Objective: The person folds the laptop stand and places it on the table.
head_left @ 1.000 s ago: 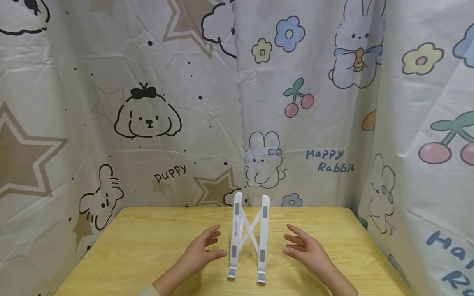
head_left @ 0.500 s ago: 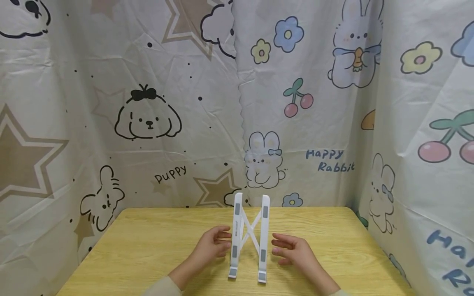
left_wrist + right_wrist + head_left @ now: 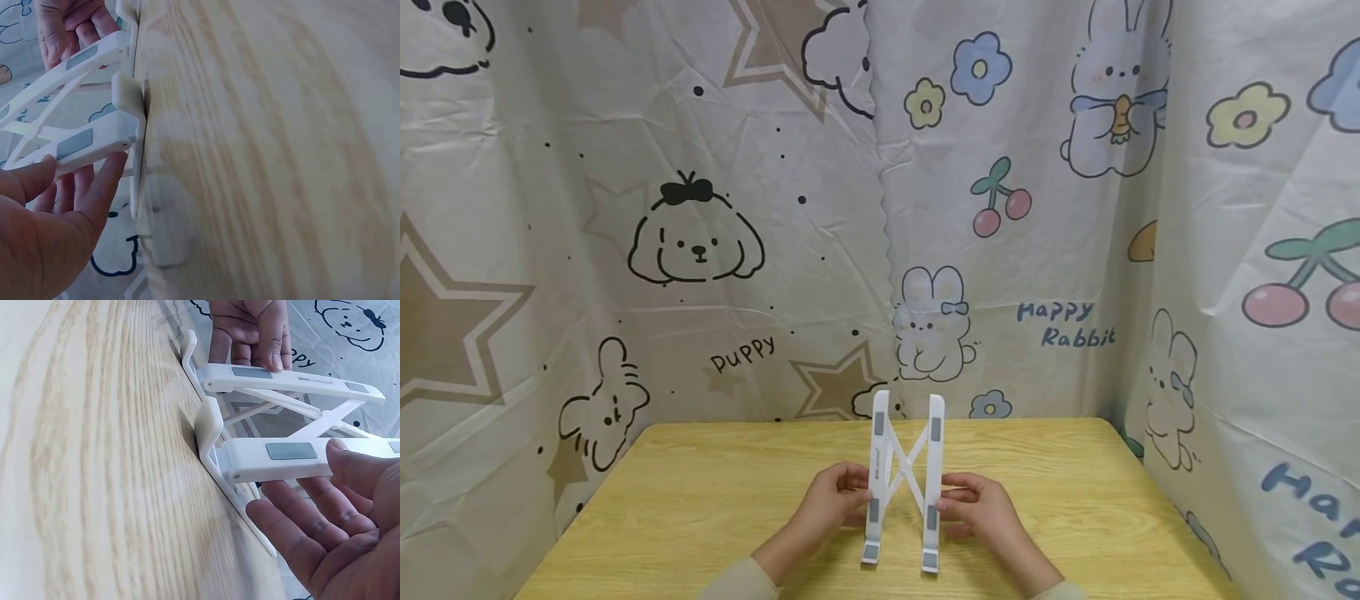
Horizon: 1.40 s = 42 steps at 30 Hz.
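White folding stand [image 3: 906, 468] on wood-grain table [image 3: 737, 467], approx. centre L-R, nr person's side. Built of left rail [image 3: 876, 483] & right rail [image 3: 934, 471], w/ crossed struts [image 3: 916, 489] btwn, making an X. Slopes up & away, w/ low end twd person. Carries grey pads [image 3: 292, 451] on rail faces, upper & lower, + upturned lips [image 3: 209, 428] at bottom ends. Marked w/ small lettering on left rail, too small to read.

Held at left rail, lower half, by left hand [image 3: 829, 504]: thumb [image 3: 37, 178] on top face nr lower pad, fingers [image 3: 103, 187] curved beneath. Held likewise at right rail, lower half, by right hand [image 3: 985, 510]: thumb on top face just beside lower pad, fingers [image 3: 281, 537] curved under. Narrow grip on both sides, abt rail's thickness. Can't tell how firm.

Farther out, at wrists: cream sleeves [image 3: 741, 581]. Behind & to both sides of table: pale curtain [image 3: 820, 275], creased, printed w/ puppy face [image 3: 698, 242] & brown stars [image 3: 835, 379] on L part, plus seated rabbit [image 3: 932, 325], cherries [image 3: 1000, 200], flowers [image 3: 981, 68] & blue "Happy Rabbit" lettering [image 3: 1066, 325] on R part.
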Available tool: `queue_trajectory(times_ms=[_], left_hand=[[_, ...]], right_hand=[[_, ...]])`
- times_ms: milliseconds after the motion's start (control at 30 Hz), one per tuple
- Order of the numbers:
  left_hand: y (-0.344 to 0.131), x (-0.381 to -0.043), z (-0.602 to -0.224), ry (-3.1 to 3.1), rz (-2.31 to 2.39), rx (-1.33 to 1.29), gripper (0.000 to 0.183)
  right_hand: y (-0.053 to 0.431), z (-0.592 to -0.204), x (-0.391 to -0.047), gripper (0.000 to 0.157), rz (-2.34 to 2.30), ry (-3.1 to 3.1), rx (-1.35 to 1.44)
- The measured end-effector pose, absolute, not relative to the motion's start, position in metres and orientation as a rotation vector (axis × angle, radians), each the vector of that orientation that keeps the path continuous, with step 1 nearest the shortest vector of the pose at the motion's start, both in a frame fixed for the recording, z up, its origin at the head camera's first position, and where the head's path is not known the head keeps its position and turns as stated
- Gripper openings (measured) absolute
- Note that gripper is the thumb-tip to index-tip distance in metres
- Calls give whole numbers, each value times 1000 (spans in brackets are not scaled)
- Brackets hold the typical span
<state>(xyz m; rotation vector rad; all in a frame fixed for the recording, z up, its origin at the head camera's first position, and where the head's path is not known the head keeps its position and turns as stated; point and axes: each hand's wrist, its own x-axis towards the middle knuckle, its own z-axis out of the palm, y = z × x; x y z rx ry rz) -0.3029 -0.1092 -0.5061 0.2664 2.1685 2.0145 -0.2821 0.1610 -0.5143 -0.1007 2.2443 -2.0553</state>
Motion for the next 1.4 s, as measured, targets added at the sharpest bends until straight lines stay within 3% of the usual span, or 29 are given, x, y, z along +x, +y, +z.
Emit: queue_trajectory(times_ms=[267, 600, 1067, 1400], left_hand=[[-108, -301, -509, 2173, 2023, 239, 30], [-101, -289, -508, 2158, 2062, 269, 32], [-96, -283, -512, 2207, 2085, 263, 26], [-90, -282, -509, 2291, 2027, 250, 24]], right_hand=[[154, -516, -283, 35, -2083, 2213, -38], [153, -510, -280, 42, -2078, 2203, -189], [149, -515, -277, 30, -2102, 2181, -175], [147, -516, -277, 30, -2118, 2185, -173]])
